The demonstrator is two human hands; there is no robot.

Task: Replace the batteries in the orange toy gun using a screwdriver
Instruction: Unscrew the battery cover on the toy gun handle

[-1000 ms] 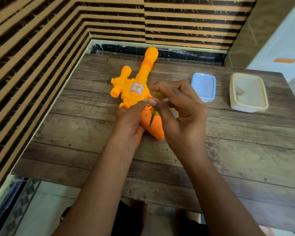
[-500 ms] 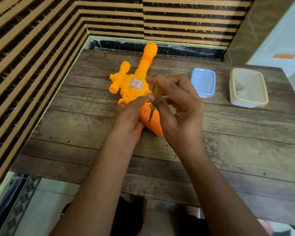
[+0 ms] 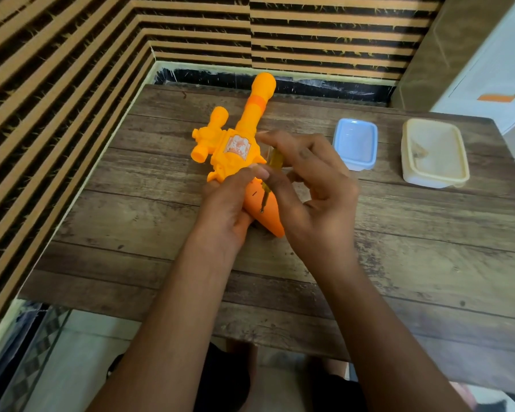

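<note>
Far left of the toy gun, a wall (image 3: 57, 99) of tan and dark stripes runs along the side of the room and turns a corner behind the gun. At its foot, low in the view, lies a patch of pale floor (image 3: 72, 352). The table (image 3: 131, 263) is of worn brown planks, scuffed in places, its left edge close beside the wall and its far edge near a dark marbled strip (image 3: 309, 81) at the base of the back wall. The toy gun (image 3: 238, 144) lies flat on the planks near the far left part of the table, barrel pointing away toward the corner, its darker orange handle pointing back toward the person. The left hand (image 3: 226, 209) grips that handle from the left, fingers curled under it and thumb across the top. Just right of the gun's body the screwdriver (image 3: 275, 158) slants down, its yellowish handle up and its tip touching the gun's handle. The right hand (image 3: 315, 203) pinches the screwdriver between thumb and fingertips, the other fingers loosely bent. Right of the gun, apart from it, sits a blue box (image 3: 356, 144), and further right a cream box (image 3: 434, 153) with something brownish inside, too blurred to name. Beyond these, far right of the gun, stand a brown pillar (image 3: 422, 49) and a white cabinet (image 3: 488, 69).
</note>
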